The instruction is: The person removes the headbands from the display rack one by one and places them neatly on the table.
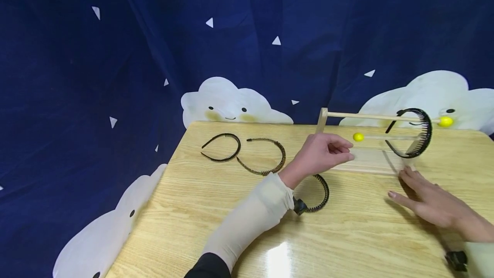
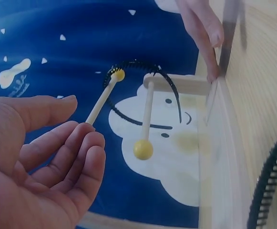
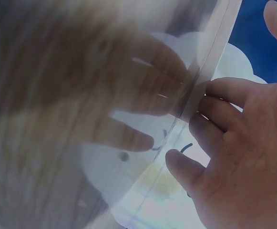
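Observation:
A small wooden rack (image 1: 370,162) stands at the table's right side, with two dowels tipped by yellow balls (image 1: 358,137). One black toothed headband (image 1: 426,136) hangs on the rear dowel, near its ball end. My left hand (image 1: 318,153) hovers at the rack's left part, fingers loosely bent and holding nothing; the left wrist view shows its palm (image 2: 47,191) bare. With fingers stretched out, my right hand (image 1: 432,200) touches the right end of the rack's base, its fingertips (image 3: 202,107) against the wooden edge in the right wrist view.
Left of the rack lie a black headband (image 1: 238,147) and a brown patterned headband (image 1: 283,158). Another dark headband (image 1: 326,192) lies partly hidden behind my left wrist. A dark blue curtain (image 1: 247,46) with clouds hangs behind the wooden table (image 1: 200,218).

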`<state>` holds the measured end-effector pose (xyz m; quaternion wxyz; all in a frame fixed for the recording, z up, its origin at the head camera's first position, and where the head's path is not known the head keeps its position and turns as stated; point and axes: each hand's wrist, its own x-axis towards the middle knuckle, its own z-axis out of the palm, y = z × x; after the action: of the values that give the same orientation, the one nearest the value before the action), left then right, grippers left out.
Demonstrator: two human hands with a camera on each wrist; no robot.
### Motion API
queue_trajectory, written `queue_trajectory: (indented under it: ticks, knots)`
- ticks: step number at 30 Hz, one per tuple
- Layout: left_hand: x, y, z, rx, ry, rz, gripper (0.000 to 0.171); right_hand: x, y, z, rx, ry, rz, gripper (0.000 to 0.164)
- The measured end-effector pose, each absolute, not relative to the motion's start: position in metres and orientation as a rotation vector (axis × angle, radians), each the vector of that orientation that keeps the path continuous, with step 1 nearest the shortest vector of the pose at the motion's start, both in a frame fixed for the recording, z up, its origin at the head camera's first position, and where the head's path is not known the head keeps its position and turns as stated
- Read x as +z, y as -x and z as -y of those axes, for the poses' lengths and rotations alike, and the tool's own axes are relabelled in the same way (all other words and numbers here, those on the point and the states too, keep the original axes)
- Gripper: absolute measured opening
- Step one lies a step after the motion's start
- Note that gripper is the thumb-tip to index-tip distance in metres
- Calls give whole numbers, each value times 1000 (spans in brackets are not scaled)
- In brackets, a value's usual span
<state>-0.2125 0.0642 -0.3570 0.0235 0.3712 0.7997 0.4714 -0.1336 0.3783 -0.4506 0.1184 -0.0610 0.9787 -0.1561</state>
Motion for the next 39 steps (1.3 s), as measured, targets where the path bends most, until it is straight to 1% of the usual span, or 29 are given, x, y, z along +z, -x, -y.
queue_trajectory:
  ticks: [8, 16, 27, 39]
  knots:
    - [-356, 212, -85, 1406, -1182, -2464, 25, -454, 136, -381, -481, 198, -2853, 98]
    - [-354, 209, -109, 1404, -1105, -2459, 25, -454, 138, -381, -478, 225, -2861, 97]
    - [-358, 205, -139, 1341, -1019, -2511, 27, -455, 133, -382, -529, 297, -2902, 89]
    - [-359, 206, -169, 1423, -941, -2525, 29, -456, 134, -383, -518, 303, -2896, 88]
